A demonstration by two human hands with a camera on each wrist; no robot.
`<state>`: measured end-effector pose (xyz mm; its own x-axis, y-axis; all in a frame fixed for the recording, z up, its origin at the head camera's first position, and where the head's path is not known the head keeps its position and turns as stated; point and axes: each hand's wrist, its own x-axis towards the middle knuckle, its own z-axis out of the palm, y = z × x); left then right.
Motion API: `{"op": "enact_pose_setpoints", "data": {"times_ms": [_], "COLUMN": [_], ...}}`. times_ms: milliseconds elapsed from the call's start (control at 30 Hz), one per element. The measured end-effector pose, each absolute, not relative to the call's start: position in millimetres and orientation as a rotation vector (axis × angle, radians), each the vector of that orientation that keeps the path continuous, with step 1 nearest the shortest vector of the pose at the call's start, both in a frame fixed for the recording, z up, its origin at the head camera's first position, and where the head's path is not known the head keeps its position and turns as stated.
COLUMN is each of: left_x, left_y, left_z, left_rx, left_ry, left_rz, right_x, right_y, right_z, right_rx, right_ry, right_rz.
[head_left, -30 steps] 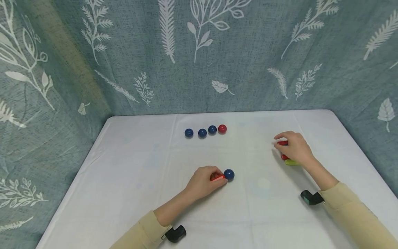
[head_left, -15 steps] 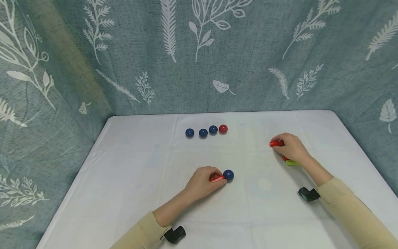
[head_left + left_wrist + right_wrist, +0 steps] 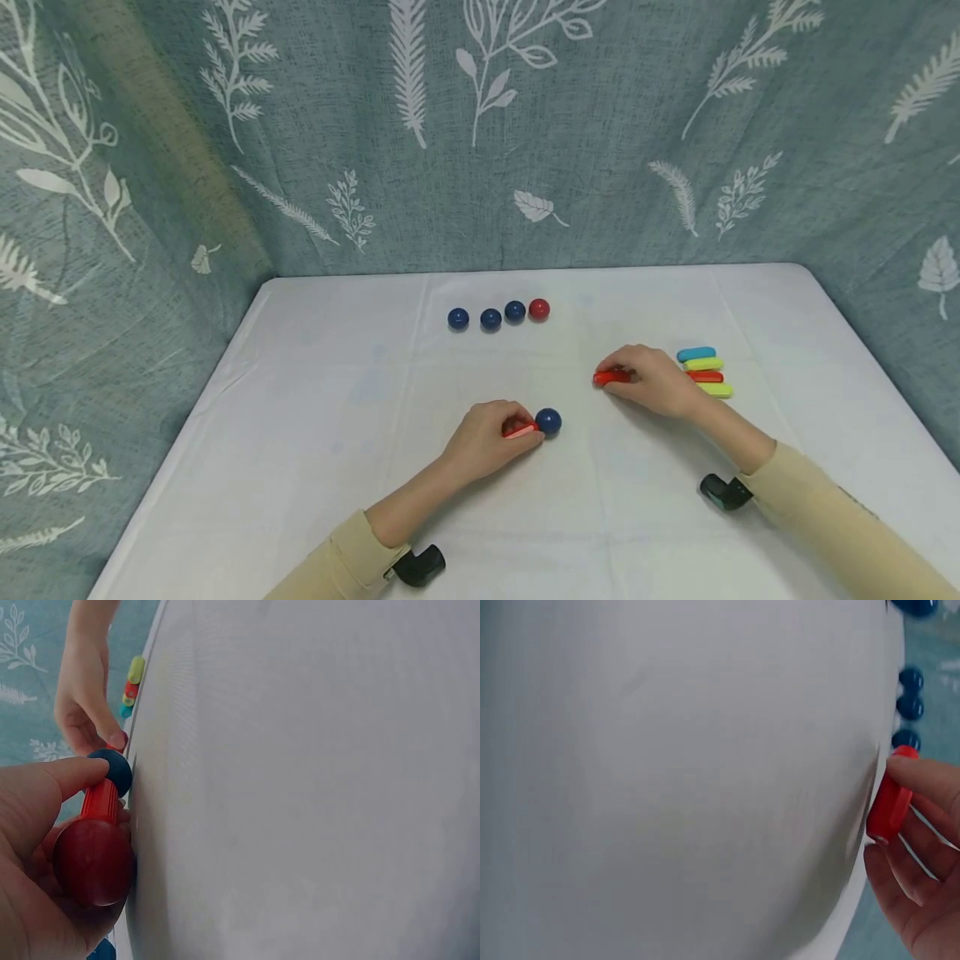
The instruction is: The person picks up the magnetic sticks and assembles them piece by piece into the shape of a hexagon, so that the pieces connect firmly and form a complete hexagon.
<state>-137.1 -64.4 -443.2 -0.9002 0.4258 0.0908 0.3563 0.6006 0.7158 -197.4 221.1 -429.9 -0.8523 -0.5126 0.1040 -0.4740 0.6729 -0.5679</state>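
Note:
My left hand grips a red rod near the middle of the table. A red ball sits at the rod's near end in the left wrist view, and a blue ball at its other end, with a finger against it. To the right, my right hand pinches another red rod between thumb and fingers, its free end pointing left towards the blue ball. A gap of white cloth separates the two hands in the head view.
Right of the right hand lie a blue rod, a red rod and yellow-green rods. Several blue balls and one red ball form a row towards the back. A patterned curtain stands behind the white-covered table.
My right hand has picked a red rod from the group at the right and carried it left and nearer, uncovering the other rods. The left hand has stayed nearly still.

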Motion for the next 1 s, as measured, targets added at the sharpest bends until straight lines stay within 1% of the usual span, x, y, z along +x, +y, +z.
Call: {"op": "enact_pose_setpoints", "data": {"times_ms": [200, 500, 1000], "left_x": [-137.1, -136.2, -135.5], "left_y": [-65.3, -66.2, -65.5], "left_z": [-442.9, -443.4, -441.7], "left_rx": [0.67, 0.667, 0.71], "left_ry": [2.734, 2.726, 2.788], "left_rz": [1.186, 1.193, 1.189], "right_x": [-183.9, -173.2, -172.4], "right_y": [200.3, 184.1, 174.7], "right_z": [-427.3, -425.8, -427.8], "right_rx": [-0.911, -0.981, -1.047], "right_ry": [2.696, 2.601, 2.572], "right_rz": [-0.931, -0.916, -0.912]}}
